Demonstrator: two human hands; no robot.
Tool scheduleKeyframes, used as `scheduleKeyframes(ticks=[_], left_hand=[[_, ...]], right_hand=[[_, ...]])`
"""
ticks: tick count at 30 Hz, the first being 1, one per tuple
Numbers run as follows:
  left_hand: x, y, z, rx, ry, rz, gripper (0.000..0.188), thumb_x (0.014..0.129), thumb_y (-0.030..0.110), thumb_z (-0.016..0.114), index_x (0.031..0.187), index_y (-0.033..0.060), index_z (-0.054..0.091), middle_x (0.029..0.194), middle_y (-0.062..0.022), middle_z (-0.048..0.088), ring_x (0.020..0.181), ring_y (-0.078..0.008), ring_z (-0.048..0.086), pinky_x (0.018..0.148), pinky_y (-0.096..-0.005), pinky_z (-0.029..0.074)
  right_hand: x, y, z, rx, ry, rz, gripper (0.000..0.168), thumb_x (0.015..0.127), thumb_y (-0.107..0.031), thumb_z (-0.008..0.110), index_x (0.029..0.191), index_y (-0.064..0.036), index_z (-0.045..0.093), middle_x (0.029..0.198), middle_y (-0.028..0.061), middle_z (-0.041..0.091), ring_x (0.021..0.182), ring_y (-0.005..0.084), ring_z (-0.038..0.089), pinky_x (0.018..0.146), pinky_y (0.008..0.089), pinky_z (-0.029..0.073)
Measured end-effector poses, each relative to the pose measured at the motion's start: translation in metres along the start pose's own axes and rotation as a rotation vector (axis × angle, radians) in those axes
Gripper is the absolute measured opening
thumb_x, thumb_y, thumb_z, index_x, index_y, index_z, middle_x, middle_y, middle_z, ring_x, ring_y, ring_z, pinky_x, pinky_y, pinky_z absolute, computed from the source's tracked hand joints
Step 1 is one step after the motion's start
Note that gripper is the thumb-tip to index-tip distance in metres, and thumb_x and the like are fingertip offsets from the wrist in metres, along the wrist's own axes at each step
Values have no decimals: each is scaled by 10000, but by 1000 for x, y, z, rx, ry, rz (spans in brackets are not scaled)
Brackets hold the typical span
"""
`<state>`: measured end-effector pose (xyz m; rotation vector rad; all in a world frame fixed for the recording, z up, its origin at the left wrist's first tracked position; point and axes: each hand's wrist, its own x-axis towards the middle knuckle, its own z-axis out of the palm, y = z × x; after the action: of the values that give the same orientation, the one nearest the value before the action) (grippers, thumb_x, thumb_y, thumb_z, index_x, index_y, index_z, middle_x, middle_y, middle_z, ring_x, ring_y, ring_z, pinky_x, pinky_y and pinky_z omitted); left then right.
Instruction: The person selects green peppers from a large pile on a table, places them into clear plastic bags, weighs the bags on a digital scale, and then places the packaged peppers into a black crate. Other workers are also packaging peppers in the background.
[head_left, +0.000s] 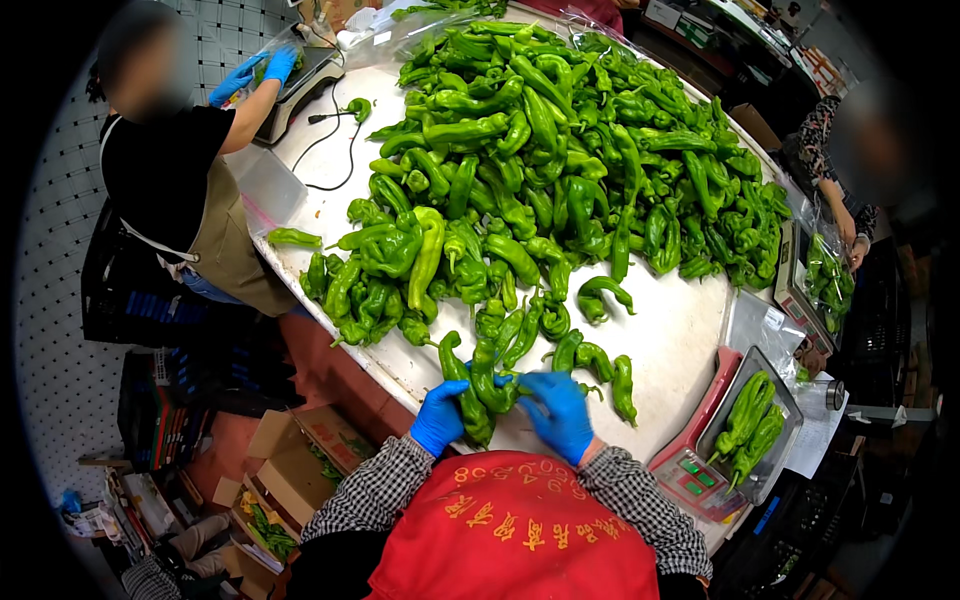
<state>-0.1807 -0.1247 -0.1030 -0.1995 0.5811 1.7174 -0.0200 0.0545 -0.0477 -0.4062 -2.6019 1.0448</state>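
Note:
My left hand (442, 416), in a blue glove, is closed around a few long green peppers (469, 390) at the near edge of the white table. Close by on the right, my right hand (559, 412), also gloved in blue and slightly blurred, is at the end of another green pepper; whether it grips it is hard to tell. Several loose peppers (624, 390) lie just beyond my hands. A big pile of green peppers (540, 150) covers much of the white table (667, 337). Two peppers (742, 420) rest on the metal pan of a red scale (690, 472) to my right.
At the left, a co-worker (187, 172) in blue gloves handles a bag at a scale (311, 82). Another person's hands (851, 240) hold bagged peppers (825, 277) at a scale on the right. Open cardboard boxes (289, 465) stand on the floor at the lower left.

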Motion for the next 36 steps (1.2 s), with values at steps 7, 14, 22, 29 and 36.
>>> scheduleKeyframes(ticks=[7, 14, 22, 29, 36], left_hand=[[-9, 18, 10, 39, -5, 75, 662, 905, 337, 557, 1419, -71, 470, 1232, -239, 667, 1293, -407, 552, 1166, -478, 370], [-20, 35, -6, 47, -49, 147, 877, 889, 420, 593, 1518, -113, 296, 1142, -248, 676, 1159, -386, 631, 1179, -519, 356], [-33, 40, -11, 53, 15, 172, 852, 899, 389, 603, 1527, -95, 292, 1346, -254, 584, 1088, -333, 669, 1134, -526, 423], [-46, 40, -32, 43, -22, 53, 721, 980, 362, 543, 1528, -54, 327, 1347, -278, 583, 1237, -380, 596, 1151, -507, 399], [-28, 20, -2, 210, -79, 113, 652, 1037, 361, 567, 1557, 47, 332, 1448, -227, 530, 1330, -334, 542, 1141, -470, 424]], right_hand=[[-1, 47, -25, -489, -87, 200, 729, 792, -257, 802, 1424, -41, 510, 1483, 253, 446, 1328, 446, 441, 1104, 527, 377], [3, 57, -35, -419, 118, 101, 587, 814, -54, 717, 1379, -36, 562, 1424, 234, 522, 1274, 449, 500, 1087, 504, 404], [-5, 35, 31, -305, -292, 127, 477, 819, -177, 751, 1243, 0, 621, 1045, 187, 640, 984, 371, 626, 853, 447, 514], [-34, 55, 17, 881, -185, 659, 346, 969, -147, 650, 1265, 26, 607, 1101, 122, 683, 1020, 223, 662, 907, 338, 517], [3, -19, 6, 894, -110, 509, 589, 957, -143, 679, 1493, -34, 459, 1388, 137, 605, 1194, 216, 620, 1000, 338, 503]])
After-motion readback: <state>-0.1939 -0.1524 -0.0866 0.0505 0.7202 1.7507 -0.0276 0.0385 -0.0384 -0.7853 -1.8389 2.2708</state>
